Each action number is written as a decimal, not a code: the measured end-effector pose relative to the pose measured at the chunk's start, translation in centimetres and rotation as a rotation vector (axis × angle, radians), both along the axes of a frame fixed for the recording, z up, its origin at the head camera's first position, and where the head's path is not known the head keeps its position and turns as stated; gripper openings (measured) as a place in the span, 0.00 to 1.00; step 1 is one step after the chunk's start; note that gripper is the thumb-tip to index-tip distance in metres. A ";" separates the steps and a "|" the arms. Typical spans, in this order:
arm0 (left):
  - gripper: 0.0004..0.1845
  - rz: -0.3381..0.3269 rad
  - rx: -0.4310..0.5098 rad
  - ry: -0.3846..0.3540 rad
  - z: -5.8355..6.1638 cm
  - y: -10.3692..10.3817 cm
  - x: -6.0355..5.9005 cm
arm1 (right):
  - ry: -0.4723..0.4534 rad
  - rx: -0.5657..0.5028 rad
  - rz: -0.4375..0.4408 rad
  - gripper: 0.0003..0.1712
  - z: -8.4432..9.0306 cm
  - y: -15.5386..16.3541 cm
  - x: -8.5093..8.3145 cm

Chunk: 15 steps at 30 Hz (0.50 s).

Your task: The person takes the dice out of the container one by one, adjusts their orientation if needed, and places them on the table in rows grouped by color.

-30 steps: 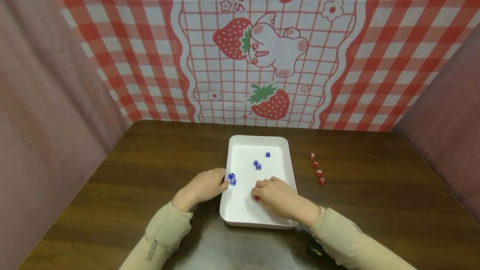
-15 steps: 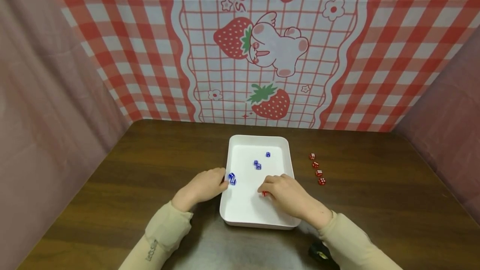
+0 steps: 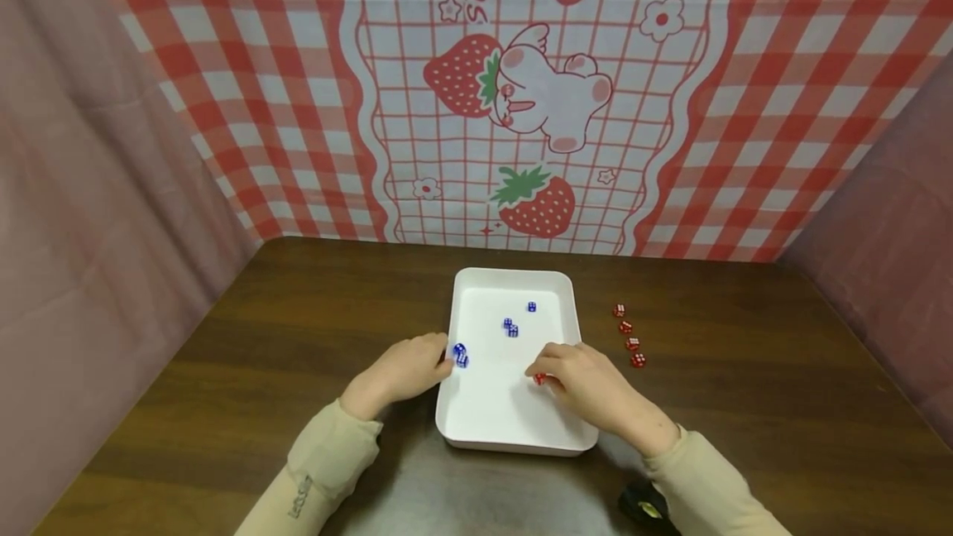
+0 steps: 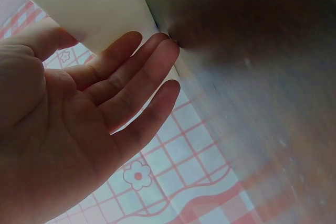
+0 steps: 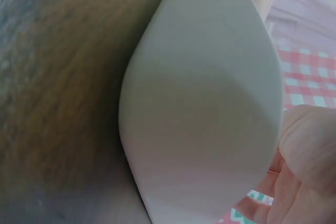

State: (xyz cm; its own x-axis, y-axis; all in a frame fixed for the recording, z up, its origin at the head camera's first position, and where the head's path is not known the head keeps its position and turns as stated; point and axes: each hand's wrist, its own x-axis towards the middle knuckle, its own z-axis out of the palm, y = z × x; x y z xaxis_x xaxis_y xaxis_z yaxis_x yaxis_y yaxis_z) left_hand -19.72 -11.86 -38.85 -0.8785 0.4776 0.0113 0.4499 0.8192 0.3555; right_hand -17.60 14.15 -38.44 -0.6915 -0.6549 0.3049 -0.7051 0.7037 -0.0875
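I read the left hand (image 3: 402, 370) as bracing the white tray (image 3: 476, 428) at its left wall, fingers (image 4: 137, 72) straight and flat against it. Inside the tray lie blue dice (image 3: 510, 327). The right hand (image 3: 588, 383) pinches one red die (image 3: 539, 379) above the tray floor. Right of the tray, four red dice (image 3: 629, 335) line the table (image 3: 260, 354); nothing blocks them.

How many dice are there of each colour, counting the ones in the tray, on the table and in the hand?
Blue dice: 5, all in the white tray: one at the back, a touching pair, and a pair by the left hand.
Red dice: 5: a row of four on the table, and one pinched by the right hand.
Total: 10 dice.
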 end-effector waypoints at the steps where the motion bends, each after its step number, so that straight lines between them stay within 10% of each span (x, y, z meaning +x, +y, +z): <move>1: 0.11 0.002 0.000 -0.001 0.0 0.0 0.0 | 0.004 0.000 -0.005 0.08 0.1 0.1 0.0; 15: 0.11 0.006 -0.015 0.005 -0.2 0.0 -0.1 | 0.001 -0.011 -0.079 0.10 1.0 2.1 0.1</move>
State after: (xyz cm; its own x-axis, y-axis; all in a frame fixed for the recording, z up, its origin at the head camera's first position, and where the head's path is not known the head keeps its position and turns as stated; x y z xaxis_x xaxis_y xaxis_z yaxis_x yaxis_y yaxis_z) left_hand -19.83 -11.82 -39.03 -0.8813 0.4724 0.0086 0.4467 0.8272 0.3410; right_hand -17.48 16.25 -37.41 -0.7407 -0.5948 0.3123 -0.6473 0.7563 -0.0948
